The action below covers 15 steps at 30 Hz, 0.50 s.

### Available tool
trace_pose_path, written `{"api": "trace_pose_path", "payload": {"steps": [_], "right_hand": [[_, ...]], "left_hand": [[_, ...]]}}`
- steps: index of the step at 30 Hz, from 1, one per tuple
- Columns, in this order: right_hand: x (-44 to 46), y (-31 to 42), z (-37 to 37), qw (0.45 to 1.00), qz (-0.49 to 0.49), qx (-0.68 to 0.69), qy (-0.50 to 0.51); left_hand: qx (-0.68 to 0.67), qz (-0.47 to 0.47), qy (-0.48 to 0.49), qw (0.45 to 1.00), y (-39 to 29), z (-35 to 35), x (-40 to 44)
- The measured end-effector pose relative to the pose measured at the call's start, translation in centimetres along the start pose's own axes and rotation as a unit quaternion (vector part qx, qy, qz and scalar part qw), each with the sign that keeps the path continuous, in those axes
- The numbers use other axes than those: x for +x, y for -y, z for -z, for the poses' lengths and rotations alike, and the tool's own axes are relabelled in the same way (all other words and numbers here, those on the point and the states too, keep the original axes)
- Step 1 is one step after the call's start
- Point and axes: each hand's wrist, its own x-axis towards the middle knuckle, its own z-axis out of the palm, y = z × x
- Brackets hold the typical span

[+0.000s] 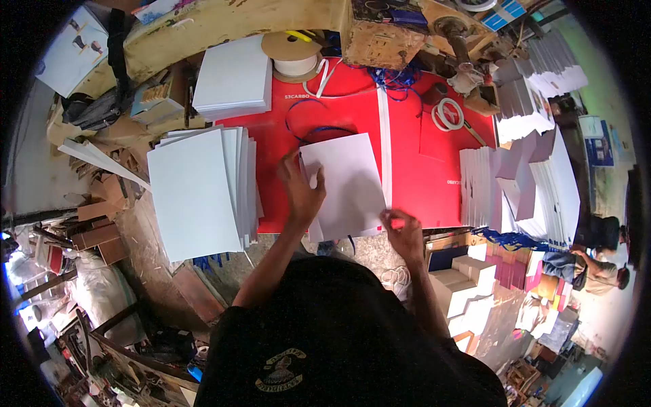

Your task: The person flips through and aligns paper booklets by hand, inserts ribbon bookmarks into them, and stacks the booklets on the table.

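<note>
A white book block (346, 186) lies slightly turned on the red mat, in front of me. A short blue ribbon end (352, 244) hangs out past its near edge. My left hand (303, 190) rests at the block's left edge, thumb and fingers apart. At the near right corner is my right hand (405, 234), its thumb and forefinger pinched together; what is between the fingertips is too small to make out. Dark blue ribbon (325, 129) curls on the mat just beyond the block.
Stacks of white blocks stand at the left (193, 193), far left (234, 74) and right (478, 186). A spool of white tape (295, 57), tape rings (449, 114) and a blue ribbon bundle (393, 78) lie along the back of the red mat (424, 183). People sit far right.
</note>
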Motion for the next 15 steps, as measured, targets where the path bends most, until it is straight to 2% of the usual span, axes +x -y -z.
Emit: {"api": "trace_pose_path", "payload": {"steps": [1, 2, 4, 5, 7, 8, 10, 11, 12, 14, 15], "right_hand": [[1.1, -0.6, -0.4, 0.987, 0.097, -0.078, -0.099], [1.2, -0.6, -1.2, 0.988, 0.098, -0.075, -0.097], [2.7, 0.6, -2.7, 0.990, -0.015, 0.091, -0.105], [2.8, 1.1, -2.8, 0.991, -0.005, 0.093, -0.101], [2.4, 3.1, -2.3, 0.996, -0.068, 0.040, -0.050], [1.9, 3.3, -3.1, 0.998, -0.010, 0.033, -0.048], [2.4, 6.3, -2.6, 0.998, -0.032, 0.036, 0.050], [3.5, 7.3, -2.4, 0.993, -0.058, 0.036, 0.101], [5.4, 6.7, -3.1, 0.993, -0.052, 0.036, 0.097], [9.4, 4.6, -4.6, 0.993, 0.107, 0.040, 0.019], [12.0, 5.2, -4.9, 0.993, 0.107, 0.039, -0.019]], "left_hand": [[0.002, 0.000, 0.000, 1.000, 0.2, 0.8, -1.1], [0.037, 0.057, 0.085, 0.994, 0.5, 1.6, -2.0], [0.061, 0.161, 0.212, 0.962, 0.5, 2.6, -2.6], [0.063, 0.164, 0.202, 0.964, 0.6, 2.9, -2.7], [-0.006, 0.125, 0.183, 0.975, 1.2, 3.2, -2.7], [-0.003, 0.130, 0.175, 0.976, 1.1, 3.6, -2.8], [0.005, 0.286, 0.183, 0.941, -1.5, 6.1, -1.2], [0.005, 0.284, 0.177, 0.942, -2.9, 8.0, 0.0], [0.031, 0.235, 0.149, 0.960, -4.5, 10.5, 1.3], [0.095, 0.174, 0.089, 0.976, -6.1, 15.4, 3.7], [0.134, 0.156, 0.055, 0.977, -6.0, 18.0, 5.0]]}}
